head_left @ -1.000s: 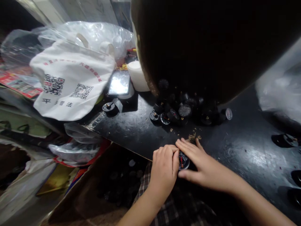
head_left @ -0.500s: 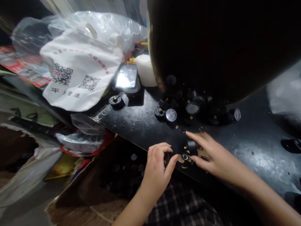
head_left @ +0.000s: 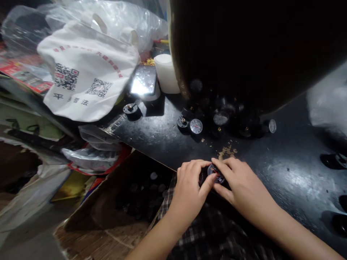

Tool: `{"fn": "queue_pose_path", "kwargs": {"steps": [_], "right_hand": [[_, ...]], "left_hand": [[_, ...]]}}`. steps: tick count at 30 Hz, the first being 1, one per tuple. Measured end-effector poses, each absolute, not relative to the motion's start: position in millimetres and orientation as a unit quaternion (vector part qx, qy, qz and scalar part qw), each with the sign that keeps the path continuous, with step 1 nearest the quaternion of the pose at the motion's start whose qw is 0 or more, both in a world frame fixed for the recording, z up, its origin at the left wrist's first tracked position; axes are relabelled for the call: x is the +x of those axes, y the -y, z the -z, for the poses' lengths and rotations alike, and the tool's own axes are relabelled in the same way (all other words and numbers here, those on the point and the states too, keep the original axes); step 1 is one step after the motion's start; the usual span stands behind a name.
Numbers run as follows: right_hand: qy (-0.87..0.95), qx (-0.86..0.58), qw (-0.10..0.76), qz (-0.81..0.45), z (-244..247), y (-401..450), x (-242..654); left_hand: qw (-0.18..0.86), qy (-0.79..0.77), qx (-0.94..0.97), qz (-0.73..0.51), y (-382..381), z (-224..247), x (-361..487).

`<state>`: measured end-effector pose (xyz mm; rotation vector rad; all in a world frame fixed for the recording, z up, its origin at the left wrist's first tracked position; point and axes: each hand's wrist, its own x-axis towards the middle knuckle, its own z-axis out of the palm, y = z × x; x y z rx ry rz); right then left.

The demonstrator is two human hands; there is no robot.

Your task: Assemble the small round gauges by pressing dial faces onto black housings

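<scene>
Both hands are down at the near edge of the black bench (head_left: 151, 139), and they've got one little round gauge (head_left: 216, 174) between them, dark dial facing up with a red pointer on it. The left hand (head_left: 191, 182) is curled in from the left with its thumb over the dial, and the right hand (head_left: 241, 180) has the other side, fingers and thumb bent round the rim. So yeah, pretty narrow grip from both. There's something dark tucked in the left palm too, can't tell what.

Just beyond the fingers there's a patch of tan crumbs (head_left: 227, 150) on the bench. Further back sits a messy bunch of black gauges (head_left: 221, 118), some showing a dial, some a brass stem, half lost in shadow. One pale-faced gauge (head_left: 196, 126) lies at the bunch's near left. Another gauge (head_left: 132, 110) sits off on its own to the left, near a shiny rectangular screen (head_left: 143, 80) and a white cylinder (head_left: 166, 74). Far left is a white cloth bag (head_left: 88, 72) with QR codes, and below the bench there's an open cardboard box (head_left: 94, 231) with round bits inside.
</scene>
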<state>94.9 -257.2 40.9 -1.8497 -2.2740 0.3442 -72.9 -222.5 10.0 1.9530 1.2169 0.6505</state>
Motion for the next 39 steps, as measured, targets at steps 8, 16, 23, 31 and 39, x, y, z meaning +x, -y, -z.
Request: {"fn": "queue_pose_path", "kwargs": {"steps": [8,16,23,31,39], "right_hand": [[0.776,-0.619,0.062,-0.106,-13,252,91],[0.761,-0.629,0.069,-0.142,-15,253,92],[0.752,-0.624,0.080,-0.195,-16,255,93],[0.700,-0.671,0.191,-0.154,-34,199,127],[0.707,-0.672,0.194,-0.104,-27,187,121]], "left_hand": [[0.330,-0.450,0.805,-0.202,218,-13,-73],[0.327,-0.443,0.814,-0.185,216,-13,-73],[0.317,-0.441,0.820,-0.181,215,-15,-76],[0.362,-0.426,0.811,-0.172,221,-15,-81],[0.215,-0.533,0.800,-0.171,227,24,-189]]}}
